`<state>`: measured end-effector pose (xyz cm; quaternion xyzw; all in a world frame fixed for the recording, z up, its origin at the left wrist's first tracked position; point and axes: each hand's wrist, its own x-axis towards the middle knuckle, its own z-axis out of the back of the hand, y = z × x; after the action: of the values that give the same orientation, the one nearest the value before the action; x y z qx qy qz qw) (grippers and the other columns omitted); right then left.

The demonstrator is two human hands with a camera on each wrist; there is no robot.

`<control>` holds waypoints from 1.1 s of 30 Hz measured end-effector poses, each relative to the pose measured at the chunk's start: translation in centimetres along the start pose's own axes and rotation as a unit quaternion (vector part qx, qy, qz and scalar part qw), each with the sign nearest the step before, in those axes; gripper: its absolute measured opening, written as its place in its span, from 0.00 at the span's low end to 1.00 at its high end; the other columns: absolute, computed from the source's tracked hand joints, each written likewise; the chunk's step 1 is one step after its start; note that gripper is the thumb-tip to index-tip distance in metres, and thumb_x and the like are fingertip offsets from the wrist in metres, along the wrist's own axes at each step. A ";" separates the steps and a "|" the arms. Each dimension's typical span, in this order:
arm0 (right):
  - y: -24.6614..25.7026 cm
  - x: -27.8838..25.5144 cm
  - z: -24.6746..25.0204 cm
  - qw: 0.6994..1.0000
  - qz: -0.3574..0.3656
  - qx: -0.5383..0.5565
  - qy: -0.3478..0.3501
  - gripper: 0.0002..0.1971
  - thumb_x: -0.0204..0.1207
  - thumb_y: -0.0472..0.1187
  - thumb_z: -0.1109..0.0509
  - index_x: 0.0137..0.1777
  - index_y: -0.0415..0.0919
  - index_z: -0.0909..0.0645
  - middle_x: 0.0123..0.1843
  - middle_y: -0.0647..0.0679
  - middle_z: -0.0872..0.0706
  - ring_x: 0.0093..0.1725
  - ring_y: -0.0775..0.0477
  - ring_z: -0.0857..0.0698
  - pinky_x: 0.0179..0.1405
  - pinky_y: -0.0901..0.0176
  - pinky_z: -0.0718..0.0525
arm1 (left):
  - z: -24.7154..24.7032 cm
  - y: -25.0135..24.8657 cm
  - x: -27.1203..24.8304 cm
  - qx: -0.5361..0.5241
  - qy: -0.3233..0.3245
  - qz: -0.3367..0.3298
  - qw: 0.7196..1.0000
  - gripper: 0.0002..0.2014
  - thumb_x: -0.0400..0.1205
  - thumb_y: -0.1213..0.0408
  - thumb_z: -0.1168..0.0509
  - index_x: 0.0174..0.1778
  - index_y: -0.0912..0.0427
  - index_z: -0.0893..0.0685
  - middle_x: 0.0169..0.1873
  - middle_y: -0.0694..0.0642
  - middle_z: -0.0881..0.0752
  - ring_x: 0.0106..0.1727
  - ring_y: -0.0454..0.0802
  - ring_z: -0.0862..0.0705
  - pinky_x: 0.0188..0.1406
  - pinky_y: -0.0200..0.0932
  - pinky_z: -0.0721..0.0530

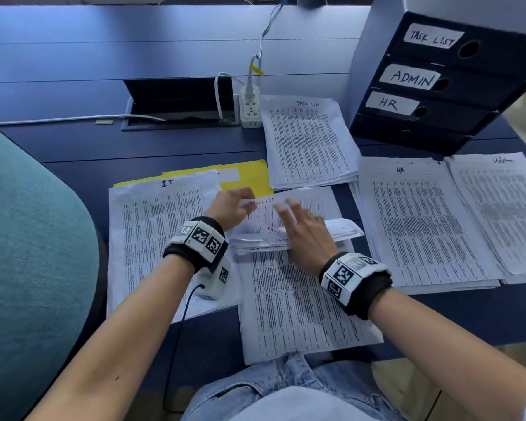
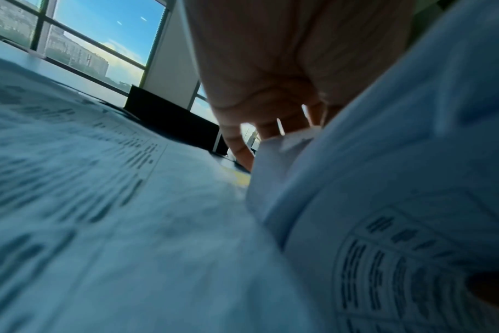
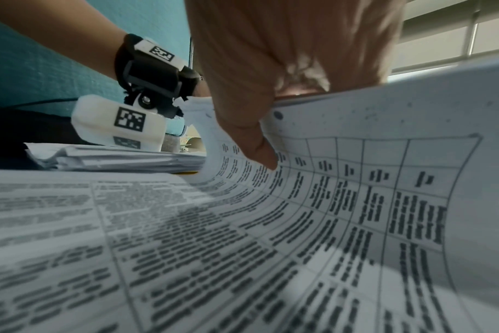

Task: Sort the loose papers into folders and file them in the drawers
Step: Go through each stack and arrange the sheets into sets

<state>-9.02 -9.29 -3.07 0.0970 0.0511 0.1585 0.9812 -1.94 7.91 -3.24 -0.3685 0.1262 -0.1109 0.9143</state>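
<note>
A centre pile of printed sheets (image 1: 301,305) lies at the desk's near edge, its top sheets (image 1: 268,223) folded back toward the far side, with red handwriting showing. My left hand (image 1: 240,203) pinches the far edge of these sheets. My right hand (image 1: 289,214) lies on the folded bundle with its fingers stretched out. In the right wrist view its thumb (image 3: 257,151) presses the curled sheet (image 3: 356,191) from beneath. A yellow folder (image 1: 249,177) lies under the left pile (image 1: 158,238). The dark drawer unit (image 1: 438,86), labelled TASK LIST, ADMIN and HR, stands at the back right.
Sorted piles lie on the desk: one headed TASK LIST (image 1: 307,141), one headed HR (image 1: 422,223), and another (image 1: 504,214) at the far right. A power strip (image 1: 250,109) and an open cable hatch (image 1: 179,101) sit behind. A teal chair (image 1: 28,238) is at my left.
</note>
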 end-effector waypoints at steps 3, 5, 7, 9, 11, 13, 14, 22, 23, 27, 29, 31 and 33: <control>-0.7 0.8 -0.7 0.991 0.004 -0.046 -0.123 0.49 0.42 0.29 0.22 0.68 0.41 0.39 0.70 0.44 0.40 0.54 0.39 0.33 0.39 0.44 0.19 | 0.8 -0.7 -0.2 -0.050 0.073 -0.025 0.996 0.14 0.80 0.68 0.33 0.28 0.58 0.24 0.21 0.44 0.24 0.27 0.39 0.28 0.29 0.33 0.30; -0.8 0.8 -0.8 0.981 -0.009 -0.109 -0.162 0.42 0.34 0.31 0.23 0.56 0.41 0.31 0.68 0.43 0.35 0.54 0.41 0.32 0.45 0.47 0.27 | 1.0 -1.0 0.0 -0.081 0.108 -0.007 0.991 0.19 0.81 0.64 0.35 0.23 0.56 0.28 0.12 0.42 0.30 0.17 0.36 0.34 0.20 0.28 0.38; -0.5 0.3 -0.9 0.971 -0.013 -0.153 -0.182 0.36 0.35 0.32 0.24 0.48 0.42 0.31 0.65 0.42 0.32 0.60 0.41 0.32 0.54 0.44 0.35 | 1.1 -0.9 0.1 -0.108 0.098 0.012 0.989 0.20 0.84 0.58 0.41 0.24 0.57 0.25 0.13 0.40 0.26 0.17 0.34 0.30 0.24 0.28 0.33; -0.6 -0.4 -1.4 0.966 0.000 -0.168 -0.199 0.33 0.39 0.32 0.26 0.48 0.43 0.33 0.61 0.42 0.31 0.63 0.40 0.32 0.62 0.39 0.39 | 1.1 -0.7 0.4 -0.126 0.067 0.030 0.989 0.22 0.86 0.56 0.47 0.32 0.61 0.17 0.30 0.45 0.14 0.32 0.33 0.19 0.45 0.39 0.21; -0.6 -1.1 -1.8 0.967 0.023 -0.156 -0.199 0.30 0.40 0.32 0.25 0.47 0.44 0.27 0.58 0.41 0.24 0.61 0.39 0.28 0.62 0.39 0.40 | 0.7 -0.6 0.8 -0.087 0.050 0.052 0.994 0.23 0.87 0.55 0.50 0.50 0.68 0.14 0.51 0.60 0.13 0.54 0.50 0.17 0.61 0.47 0.23; -0.4 -1.5 -1.8 0.970 0.046 -0.148 -0.187 0.25 0.40 0.33 0.20 0.42 0.45 0.18 0.49 0.41 0.15 0.53 0.40 0.17 0.58 0.43 0.38 | 0.3 -0.4 1.0 -0.005 0.064 0.080 0.995 0.25 0.87 0.53 0.53 0.60 0.69 0.19 0.62 0.65 0.19 0.64 0.59 0.22 0.65 0.49 0.26; -0.3 -1.7 -1.8 0.972 0.058 -0.139 -0.178 0.23 0.40 0.33 0.19 0.40 0.45 0.16 0.45 0.43 0.14 0.47 0.41 0.14 0.55 0.45 0.37 | 0.0 -0.3 1.1 0.041 0.080 0.087 0.992 0.26 0.87 0.51 0.54 0.61 0.69 0.19 0.64 0.66 0.21 0.66 0.60 0.24 0.66 0.50 0.27; -0.1 -1.5 -1.1 0.994 0.056 -0.024 -0.091 0.33 0.48 0.29 0.21 0.55 0.41 0.28 0.38 0.45 0.15 0.34 0.44 0.16 0.41 0.49 0.21 | -0.8 -0.7 0.7 0.185 0.074 0.029 0.980 0.13 0.84 0.56 0.41 0.57 0.59 0.18 0.59 0.59 0.24 0.65 0.57 0.29 0.62 0.51 0.28; 0.0 -1.4 -0.9 0.997 0.038 -0.006 -0.073 0.35 0.51 0.27 0.23 0.60 0.38 0.31 0.40 0.43 0.15 0.36 0.41 0.16 0.41 0.47 0.21 | -0.7 -0.7 0.6 0.168 0.067 -0.005 0.984 0.09 0.83 0.61 0.40 0.51 0.61 0.17 0.54 0.60 0.21 0.59 0.56 0.24 0.56 0.46 0.27; -0.2 -0.6 0.3 0.998 -0.026 -0.032 -0.041 0.38 0.59 0.27 0.27 0.71 0.34 0.35 0.53 0.37 0.20 0.50 0.37 0.21 0.50 0.42 0.22 | 0.2 -1.0 -0.3 0.046 0.123 -0.051 0.990 0.19 0.83 0.62 0.37 0.24 0.58 0.27 0.23 0.51 0.25 0.25 0.38 0.29 0.27 0.30 0.34; -0.3 -0.7 0.2 0.991 -0.036 -0.106 -0.069 0.28 0.47 0.30 0.21 0.52 0.36 0.20 0.50 0.40 0.26 0.49 0.39 0.25 0.46 0.46 0.24 | 0.5 -1.1 -0.5 -0.025 0.138 -0.007 0.990 0.23 0.84 0.56 0.42 0.22 0.55 0.25 0.25 0.50 0.21 0.22 0.34 0.26 0.30 0.29 0.29; -0.3 -0.9 0.0 0.984 -0.034 -0.140 -0.107 0.28 0.34 0.30 0.22 0.40 0.41 0.18 0.49 0.44 0.31 0.49 0.42 0.30 0.48 0.47 0.32 | 0.4 -1.0 -0.3 -0.065 0.131 0.032 0.989 0.24 0.86 0.54 0.48 0.31 0.63 0.16 0.34 0.54 0.16 0.32 0.37 0.18 0.43 0.36 0.23; -0.4 -1.2 -0.6 0.983 -0.021 -0.148 -0.108 0.30 0.33 0.31 0.23 0.43 0.43 0.17 0.52 0.42 0.28 0.54 0.41 0.28 0.53 0.46 0.37 | 0.1 -0.7 0.2 -0.007 0.102 0.059 0.993 0.23 0.86 0.53 0.49 0.49 0.68 0.15 0.47 0.58 0.18 0.50 0.50 0.19 0.54 0.42 0.26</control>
<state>-10.08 -9.95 -3.66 -0.0337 -0.0774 0.1328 0.9876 -1.80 7.43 -2.76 -0.3531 0.2411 -0.0924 0.8993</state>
